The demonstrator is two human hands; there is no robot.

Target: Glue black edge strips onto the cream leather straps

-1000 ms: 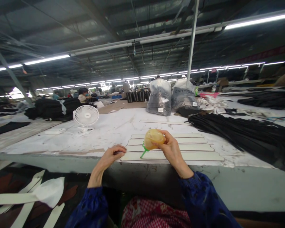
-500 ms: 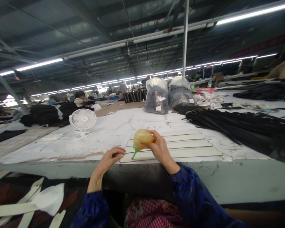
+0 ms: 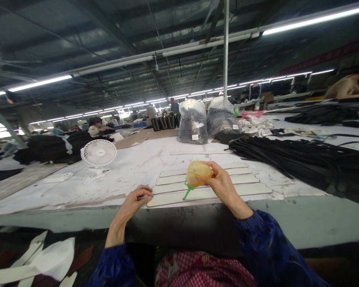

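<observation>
My right hand (image 3: 224, 186) is wrapped round a yellowish squeeze bottle (image 3: 197, 173), held tilted. Its green nozzle (image 3: 188, 193) points down, with the tip at the nearest cream strip (image 3: 166, 199), left of the strip's middle. At the left end of that strip is my left hand (image 3: 133, 204), its fingers curled and pinched at the edge; the fingertips are partly hidden. Several more cream strips with dark edges (image 3: 243, 178) lie in parallel rows behind, partly covered by the bottle and my right hand.
A white fan (image 3: 99, 153) stands at the left. Two filled plastic bags (image 3: 193, 123) sit at the back, and a heap of black straps (image 3: 287, 163) spreads on the right. Cream and brown pieces (image 3: 26, 259) lie below the table's front edge. Other people work farther off.
My right hand has moved the bottle to the right, and its nozzle has travelled along the nearest strip. My left hand stays at that strip's left end. The view has shifted slightly.
</observation>
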